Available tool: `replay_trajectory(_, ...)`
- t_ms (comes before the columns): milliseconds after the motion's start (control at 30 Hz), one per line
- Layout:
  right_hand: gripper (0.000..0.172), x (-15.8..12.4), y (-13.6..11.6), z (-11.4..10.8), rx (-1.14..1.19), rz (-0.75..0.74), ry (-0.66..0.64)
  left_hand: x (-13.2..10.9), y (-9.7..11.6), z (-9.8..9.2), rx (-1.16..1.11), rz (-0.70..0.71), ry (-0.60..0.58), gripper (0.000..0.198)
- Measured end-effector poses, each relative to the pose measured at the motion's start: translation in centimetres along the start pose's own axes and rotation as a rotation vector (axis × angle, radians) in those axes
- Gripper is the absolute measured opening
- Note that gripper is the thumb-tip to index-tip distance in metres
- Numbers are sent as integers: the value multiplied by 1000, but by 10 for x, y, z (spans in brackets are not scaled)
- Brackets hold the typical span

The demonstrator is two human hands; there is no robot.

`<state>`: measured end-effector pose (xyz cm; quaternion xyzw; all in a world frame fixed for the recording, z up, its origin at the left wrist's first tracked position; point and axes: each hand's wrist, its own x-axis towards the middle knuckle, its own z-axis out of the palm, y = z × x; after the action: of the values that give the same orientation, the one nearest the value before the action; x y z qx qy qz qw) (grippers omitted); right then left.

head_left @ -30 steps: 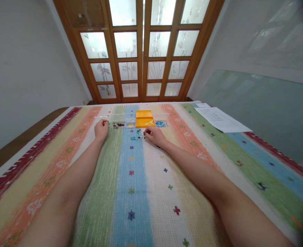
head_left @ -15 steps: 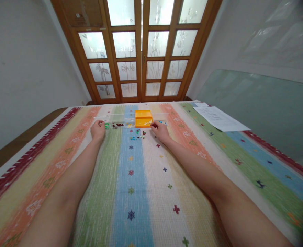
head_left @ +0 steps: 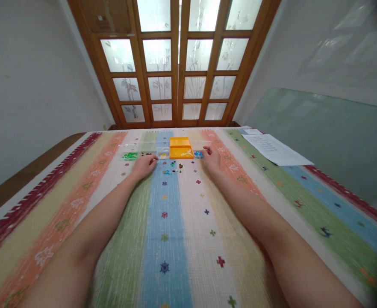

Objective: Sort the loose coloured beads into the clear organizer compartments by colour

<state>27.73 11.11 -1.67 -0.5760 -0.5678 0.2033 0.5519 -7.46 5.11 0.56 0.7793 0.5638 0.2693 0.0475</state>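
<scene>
My left hand [head_left: 145, 166] has its fingertips pinched together by the clear box of yellow pieces [head_left: 163, 155]; whatever they hold is too small to make out. It partly hides the dark red pieces [head_left: 146, 154]. My right hand [head_left: 212, 159] is closed, fingers curled, at the right side of the blue pieces [head_left: 198, 154], its grip too small to read. Between the hands stands a yellow open case [head_left: 180, 141] with white pieces [head_left: 186, 153] in its near half. Small mixed-colour pieces [head_left: 175, 167] lie on the cloth in front of it.
Green pieces [head_left: 131, 156] fill a clear box at the left end of the row. A striped tablecloth [head_left: 166, 226] covers the table. Printed paper sheets [head_left: 273, 149] lie at the right, and wooden glazed doors [head_left: 178, 85] stand beyond the table.
My left hand has moved right, from the green pieces to near the yellow ones. My right hand has shifted right, away from the yellow case, uncovering the blue pieces.
</scene>
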Motion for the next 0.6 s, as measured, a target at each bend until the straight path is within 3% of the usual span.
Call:
replay_trajectory(133, 33, -4, -4, 1, 16, -54, -1, -4, 14, 0, -63, 153, -191, 32)
replay_trajectory(233, 30, -11, -10, 3, -33, -100, -64, -6, 20, -2, -82, 200, -266, 41)
replay_trajectory(367, 25, -24, -18, 10, -165, -247, -252, -8, 30, -2, -59, 274, -273, 43)
replay_trajectory(600, 21, -44, -34, 19, -383, -558, -512, -7, 40, 10, -37, 237, -249, 30)
